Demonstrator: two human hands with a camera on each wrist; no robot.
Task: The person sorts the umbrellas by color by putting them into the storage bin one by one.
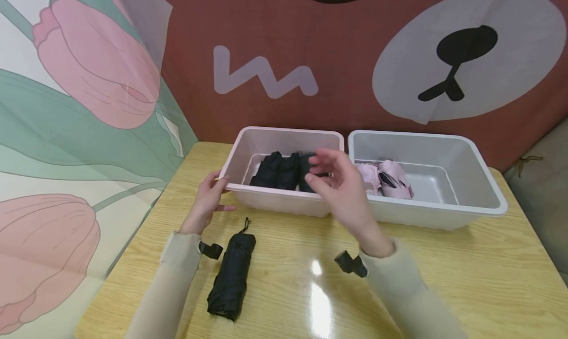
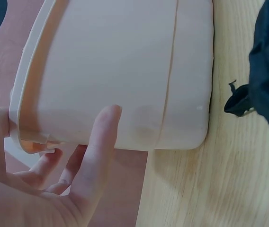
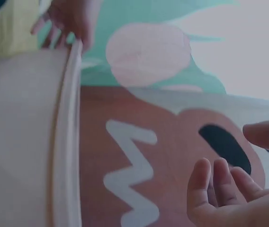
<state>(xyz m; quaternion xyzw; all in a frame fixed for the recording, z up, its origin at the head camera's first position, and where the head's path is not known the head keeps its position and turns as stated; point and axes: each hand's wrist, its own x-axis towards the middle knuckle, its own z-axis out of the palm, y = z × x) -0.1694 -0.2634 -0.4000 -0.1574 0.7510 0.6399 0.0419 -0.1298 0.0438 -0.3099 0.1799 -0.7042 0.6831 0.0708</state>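
Observation:
My left hand (image 1: 207,198) grips the front left corner of the pale pink bin (image 1: 284,201), thumb over the rim and fingers below it. Several black folded umbrellas (image 1: 268,171) lie side by side in that bin. Above its right part is my right hand (image 1: 339,191), fingers loosely bent with nothing between them; it partly hides the rightmost black umbrella. Another black folded umbrella (image 1: 232,275), with a wrist loop at its top, lies on the table near my left wrist. The left wrist view shows the bin's side wall (image 2: 111,71) beside my fingers.
A light grey bin (image 1: 443,215) stands right beside the pink one, with pink folded umbrellas (image 1: 394,181) in its left part. Both bins stand on a wood-grain table (image 1: 284,280), against a brown cloth (image 1: 266,112) with a cartoon face. A flower-print cloth (image 1: 88,146) hangs at the left.

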